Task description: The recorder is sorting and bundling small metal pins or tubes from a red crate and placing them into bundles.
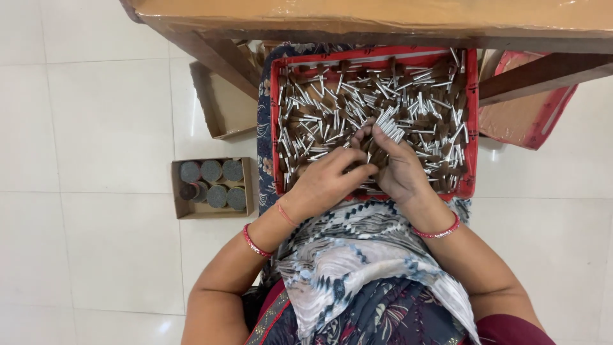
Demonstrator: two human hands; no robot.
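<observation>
White tiled floor (96, 115) is showing all around, wooden table edge (383, 19) running along the top. Red tray (471, 128) is sitting on the person's lap, packed with small silver sticks with brown tips (319, 108). Right hand (399, 169) is gripping a bundle of sticks (391, 122), the bundle poking up past the fingertips. Left hand (325, 182) is curling its fingers against the bundle's lower end, touching the right hand. Small cardboard box (185, 207) of grey round bundles is sitting on the floor to the left.
</observation>
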